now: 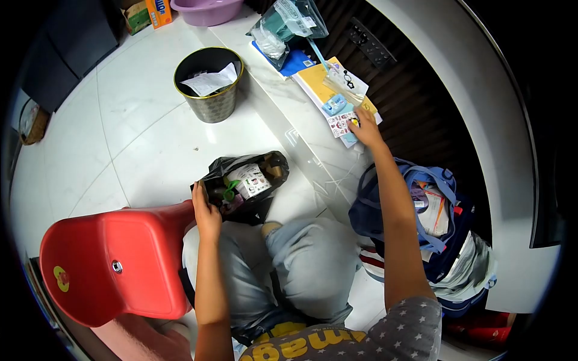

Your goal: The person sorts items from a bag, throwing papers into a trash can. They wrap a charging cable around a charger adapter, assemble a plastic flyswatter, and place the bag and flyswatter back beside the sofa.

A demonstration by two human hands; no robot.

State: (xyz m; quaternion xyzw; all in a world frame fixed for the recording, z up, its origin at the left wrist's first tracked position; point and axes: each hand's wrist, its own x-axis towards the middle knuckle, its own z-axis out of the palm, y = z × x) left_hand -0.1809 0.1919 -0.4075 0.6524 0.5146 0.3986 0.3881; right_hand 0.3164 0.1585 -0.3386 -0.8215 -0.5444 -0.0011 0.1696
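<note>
My left hand point(206, 210) is at the near left edge of a black plastic bag point(226, 165), its fingers closed on the rim. The bag stands open on the floor in front of my knees. Inside it lie a white sticker sheet point(250, 180), a green plastic piece point(229, 191) and other items I cannot make out. Out on the ledge to the right, my right hand point(367, 129) pinches the edge of another sticker sheet point(341, 124) with small pink and dark pictures. Beside that sheet are a light blue packet point(334, 104) and a stack of notebooks and papers point(310, 81).
A patterned bin point(211, 108) with papers in it stands ahead, near a purple basin point(208, 13). Clear plastic pouches point(289, 27) lie farther along the marble ledge point(274, 99). A red chair point(144, 259) is at my left, a filled blue bag point(373, 207) at my right.
</note>
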